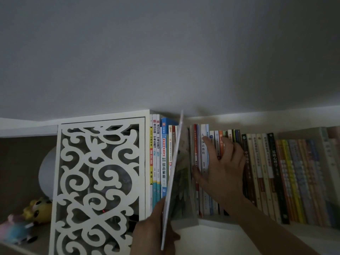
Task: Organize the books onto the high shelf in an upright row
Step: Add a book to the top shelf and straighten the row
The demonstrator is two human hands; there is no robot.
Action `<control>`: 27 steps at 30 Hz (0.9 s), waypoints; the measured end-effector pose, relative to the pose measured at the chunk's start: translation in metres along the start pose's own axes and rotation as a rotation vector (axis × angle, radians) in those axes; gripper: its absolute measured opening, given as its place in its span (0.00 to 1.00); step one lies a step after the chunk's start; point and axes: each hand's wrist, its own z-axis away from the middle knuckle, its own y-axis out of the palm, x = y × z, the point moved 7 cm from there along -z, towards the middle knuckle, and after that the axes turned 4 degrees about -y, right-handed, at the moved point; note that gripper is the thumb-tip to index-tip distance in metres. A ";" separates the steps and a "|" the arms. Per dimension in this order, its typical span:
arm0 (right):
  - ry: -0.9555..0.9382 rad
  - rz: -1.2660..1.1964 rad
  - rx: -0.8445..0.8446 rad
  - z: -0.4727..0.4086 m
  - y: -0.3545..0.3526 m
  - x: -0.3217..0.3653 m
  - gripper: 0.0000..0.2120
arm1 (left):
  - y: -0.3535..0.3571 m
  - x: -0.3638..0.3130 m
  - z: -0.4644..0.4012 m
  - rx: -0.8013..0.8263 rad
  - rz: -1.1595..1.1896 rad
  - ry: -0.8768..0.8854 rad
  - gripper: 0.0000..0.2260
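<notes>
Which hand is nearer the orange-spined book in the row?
Right. The right hand lies spread on the spines with fingertips at the orange-spined book. The left hand is lower left, gripping the thin book.

white scrollwork panel (pixel 99 181), blue book spine (pixel 163 159)

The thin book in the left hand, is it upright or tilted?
Tilted. The thin book leans, top to the right, half inside the gap that the right hand keeps in the row.
</notes>
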 end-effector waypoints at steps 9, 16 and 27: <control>-0.020 -0.032 0.056 0.002 -0.002 -0.002 0.37 | 0.007 -0.042 -0.037 -0.220 -0.065 0.193 0.20; -0.021 -0.472 0.060 0.001 -0.052 0.048 0.31 | 0.027 -0.041 -0.054 -0.155 -0.106 0.148 0.11; -0.060 -0.022 0.443 0.025 -0.017 0.072 0.17 | 0.042 -0.017 -0.019 -0.007 -0.116 0.244 0.29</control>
